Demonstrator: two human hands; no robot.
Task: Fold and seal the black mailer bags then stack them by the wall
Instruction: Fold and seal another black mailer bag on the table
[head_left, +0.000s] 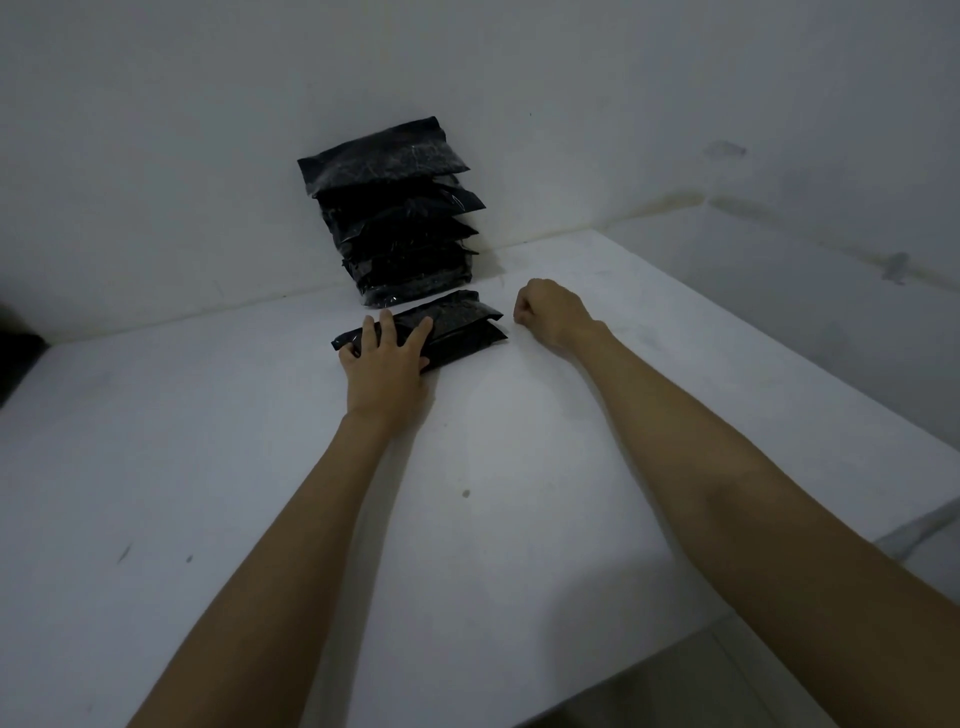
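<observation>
Two folded mailer bags lay stacked on the table just before the wall pile, pinned flat under the spread left hand, presumably to press the seal, while the right hand was fisted empty nearby.

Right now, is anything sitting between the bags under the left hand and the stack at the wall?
Nothing visible. The left hand presses flat on the two loose bags, which lie just in front of the stack leaning on the wall. Only bare table separates them. The right hand, curled, rests off to the side.
</observation>
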